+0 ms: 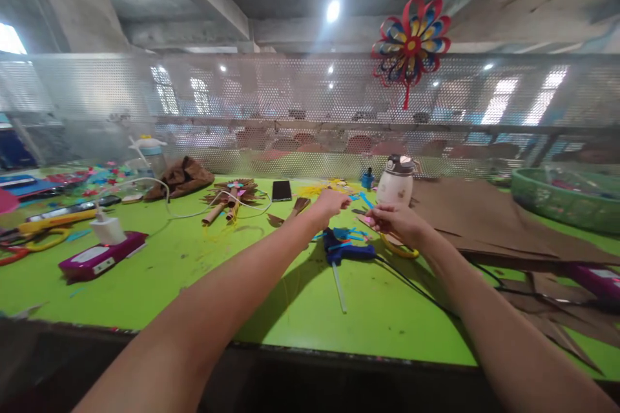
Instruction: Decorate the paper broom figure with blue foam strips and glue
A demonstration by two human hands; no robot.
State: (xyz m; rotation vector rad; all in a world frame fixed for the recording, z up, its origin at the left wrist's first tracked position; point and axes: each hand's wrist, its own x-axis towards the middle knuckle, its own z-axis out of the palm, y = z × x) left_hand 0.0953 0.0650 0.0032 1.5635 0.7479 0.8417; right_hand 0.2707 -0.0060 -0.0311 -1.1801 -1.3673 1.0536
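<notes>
My left hand [334, 202] reaches over the middle of the table with its fingers closed; whatever they hold is hidden or too small to make out. My right hand [393, 218] pinches a narrow blue paper strip [366, 200] that points up and left toward the left hand. Below both hands lies a blue glue gun [351, 251] with a whitish glue stick [340, 290] poking out toward me. Cut blue strips [352, 233] lie around it. Yellow scissors [401, 249] rest under my right hand, partly covered by it.
A white tumbler [394, 184] stands behind my right hand, next to brown cardboard sheets [455, 210]. A green basket [564, 200] is far right. Left are a purple power strip [101, 258], a phone [281, 191] and a brown paper flower [235, 193]. A perforated screen [290, 103] closes the back.
</notes>
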